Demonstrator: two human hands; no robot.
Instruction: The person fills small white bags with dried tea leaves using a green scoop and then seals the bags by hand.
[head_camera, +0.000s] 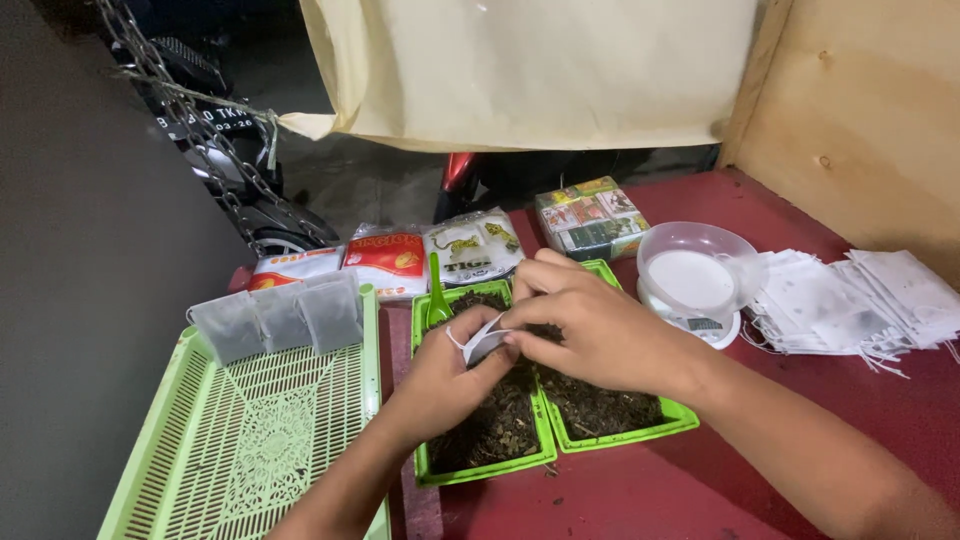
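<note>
White little bag sits pinched between left hand and right hand; three filled bags wait, many empty bags remain.

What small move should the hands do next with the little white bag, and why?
Probably set the small white filter bag, pinched by the left hand and right hand, beside the three filled bags standing in the light green perforated tray.
</note>
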